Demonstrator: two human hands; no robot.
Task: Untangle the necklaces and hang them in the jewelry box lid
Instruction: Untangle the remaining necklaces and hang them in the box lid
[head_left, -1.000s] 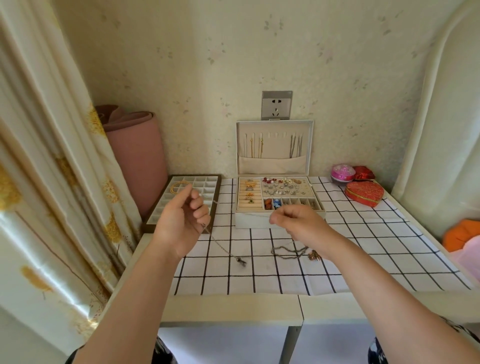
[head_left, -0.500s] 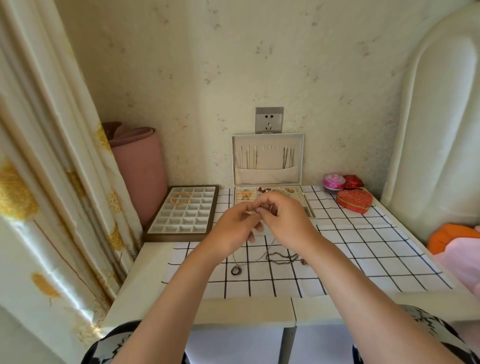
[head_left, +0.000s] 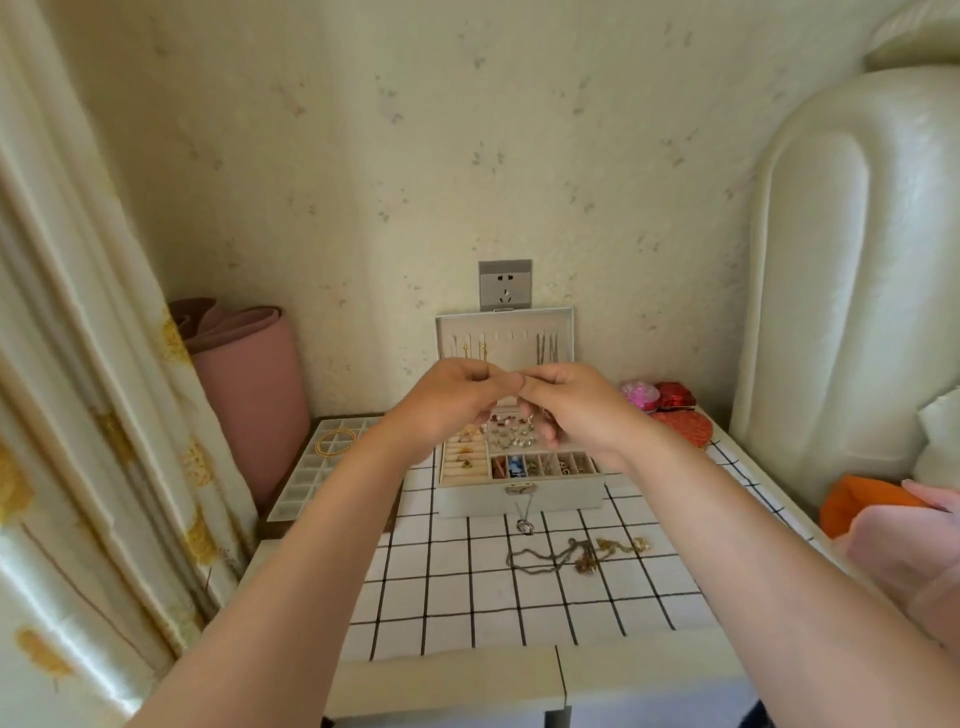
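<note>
Pale speckled wallpaper backs a small bench (head_left: 519, 670) laid with a white cloth (head_left: 467, 597) ruled in black squares. Both hands are raised together in front of the open jewelry box (head_left: 519, 501). The left hand (head_left: 447, 402) and the right hand (head_left: 576, 410) meet at the fingertips, fingers (head_left: 511, 383) curled in and pinched nearly closed on a thin silver necklace (head_left: 525, 512). Its fine chain drops from between the hands, past the box's front clasp, to a small round pendant (head_left: 525, 527) that hangs just over the cloth, directly below the fingers.

Behind the fingers stands the upright lid (head_left: 506, 338), a pale padded panel with a row of hooks; several slim gold and dark chains already hang there. Below the fingers the box tray holds ring rolls, small glittering pieces and a row of narrow compartments.

Lower and a little right of the fingers, a tangle (head_left: 571, 556) of dull dark and gold chains lies loose on the cloth. Left of the hands sits a shallow grid tray (head_left: 311, 483) with a gold bangle (head_left: 336, 443) in it. Right of the hands are a pink round case (head_left: 639, 392) and red fabric cases (head_left: 680, 423). A glossy floral curtain (head_left: 88, 415) hangs at far left.
</note>
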